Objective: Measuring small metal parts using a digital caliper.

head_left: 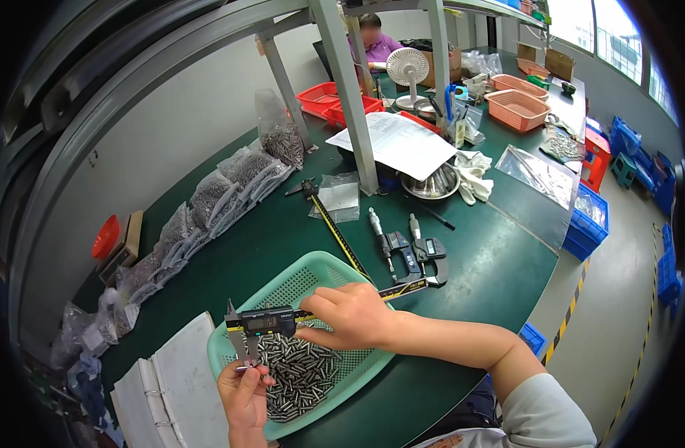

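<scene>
Centrally, at about six o'clock in the head view, a digital caliper (pixel 282 322) is held across a teal perforated basket (pixel 297 278) that sits on the green workbench (pixel 477 269). The right hand (pixel 353 317) is closed around the caliper's beam just beside the display slider, with the thumb underneath. The left hand (pixel 244 390), at seven o'clock, pinches a small steel pin (pixel 247 365) between thumb and fingertips and presents it at the caliper's lower measuring faces; whether these touch the pin cannot be told.

A heap of similar steel pins (pixel 301 373) fills the near part of the basket, directly below the caliper.

Handling, as a judgement: each pin appears rigid, smooth and light, hence liable to slip or roll; it is best taken by its ends or mid-length with the fingertips. The caliper is stiff but a precision tool, and is best held by the beam and slider, away from the measuring faces.

At three o'clock from the basket lie two micrometers (pixel 406 250); a long caliper (pixel 331 224) extends toward twelve o'clock. Bags of metal parts (pixel 215 198) line the bench from nine to eleven o'clock, and an open ring binder (pixel 170 388) lies at eight o'clock. Another person (pixel 376 45) sits at the far end, at twelve o'clock.
</scene>
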Tool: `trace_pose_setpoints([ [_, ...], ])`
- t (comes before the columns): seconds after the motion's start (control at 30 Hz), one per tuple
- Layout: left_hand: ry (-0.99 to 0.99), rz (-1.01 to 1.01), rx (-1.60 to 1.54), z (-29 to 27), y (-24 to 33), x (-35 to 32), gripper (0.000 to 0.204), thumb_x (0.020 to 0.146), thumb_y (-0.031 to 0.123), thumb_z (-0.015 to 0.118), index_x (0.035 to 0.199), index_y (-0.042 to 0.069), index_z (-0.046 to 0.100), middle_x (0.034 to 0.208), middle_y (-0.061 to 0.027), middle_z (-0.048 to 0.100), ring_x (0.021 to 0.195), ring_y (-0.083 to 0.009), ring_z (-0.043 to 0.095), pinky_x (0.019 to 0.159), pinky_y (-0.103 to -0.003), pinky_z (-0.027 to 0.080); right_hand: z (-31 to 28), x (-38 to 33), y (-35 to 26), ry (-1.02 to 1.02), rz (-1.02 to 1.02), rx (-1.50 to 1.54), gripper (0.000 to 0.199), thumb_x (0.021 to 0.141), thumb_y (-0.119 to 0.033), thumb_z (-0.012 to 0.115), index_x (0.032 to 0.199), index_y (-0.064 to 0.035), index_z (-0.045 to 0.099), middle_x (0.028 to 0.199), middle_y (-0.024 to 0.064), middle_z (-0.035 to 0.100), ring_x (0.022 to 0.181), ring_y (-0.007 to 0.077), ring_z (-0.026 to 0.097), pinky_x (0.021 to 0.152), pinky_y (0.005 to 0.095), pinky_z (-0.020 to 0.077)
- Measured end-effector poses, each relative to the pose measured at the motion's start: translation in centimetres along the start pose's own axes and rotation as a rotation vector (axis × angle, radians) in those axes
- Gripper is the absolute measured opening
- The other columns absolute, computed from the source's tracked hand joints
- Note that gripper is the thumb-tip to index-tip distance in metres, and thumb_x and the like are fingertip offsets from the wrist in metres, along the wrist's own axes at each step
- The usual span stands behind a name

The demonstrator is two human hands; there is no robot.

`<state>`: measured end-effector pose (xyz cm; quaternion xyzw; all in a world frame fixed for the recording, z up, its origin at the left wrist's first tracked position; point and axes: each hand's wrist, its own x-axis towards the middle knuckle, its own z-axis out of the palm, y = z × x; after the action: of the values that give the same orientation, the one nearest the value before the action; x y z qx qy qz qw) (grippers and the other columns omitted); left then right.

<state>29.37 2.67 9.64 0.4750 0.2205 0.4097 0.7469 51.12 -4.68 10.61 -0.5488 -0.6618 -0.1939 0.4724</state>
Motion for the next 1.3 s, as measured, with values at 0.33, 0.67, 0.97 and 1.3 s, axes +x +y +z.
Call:
trace_pose_setpoints([
  [0.33,0.033,0.019,0.07,-0.06,0.03,-0.16,0.011,0.078,0.005,0.061,0.085,-0.001,0.055,0.075,-0.0093,0.06,0.063,-0.016,0.059,0.054,-0.028,0.052,0.34,-0.03,-0.34,-0.026,0.02,0.041,0.031,0.069,-0.032,0.067,0.073,-0.007,0.048,0.06,0.0042,0.047,0.049,0.0218,0.054,0.041,0.0336,0.0405],
  [0.67,0.081,0.103,0.212,0.15,-0.4,-0.22,0.015,0.078,0.007,0.061,0.088,0.0,0.053,0.076,-0.008,0.059,0.06,-0.014,0.057,0.054,-0.027,0.05,0.2,-0.1,-0.2,-0.018,0.015,0.028,0.03,0.068,-0.032,0.067,0.069,-0.0082,0.048,0.056,0.0031,0.046,0.046,0.0203,0.053,0.039,0.032,0.0388],
  [0.97,0.038,0.109,0.312,0.63,-0.08,-0.21,0.021,0.077,0.005,0.061,0.094,-0.003,0.052,0.084,-0.0089,0.058,0.072,-0.0142,0.057,0.059,-0.028,0.051,0.31,-0.22,0.09,-0.012,0.016,0.005,0.031,0.068,-0.033,0.067,0.069,-0.0083,0.05,0.054,0.0021,0.047,0.044,0.0195,0.052,0.037,0.0313,0.0375],
  [1.3,0.087,0.106,0.236,0.12,-0.13,-0.15,0.018,0.079,0.005,0.058,0.093,-0.003,0.051,0.08,-0.0092,0.057,0.07,-0.0158,0.058,0.061,-0.029,0.05,0.21,-0.26,-0.06,-0.087,0.093,0.029,0.036,0.072,-0.038,0.063,0.07,-0.0059,0.049,0.057,0.0058,0.05,0.049,0.0257,0.054,0.043,0.0355,0.0416],
])
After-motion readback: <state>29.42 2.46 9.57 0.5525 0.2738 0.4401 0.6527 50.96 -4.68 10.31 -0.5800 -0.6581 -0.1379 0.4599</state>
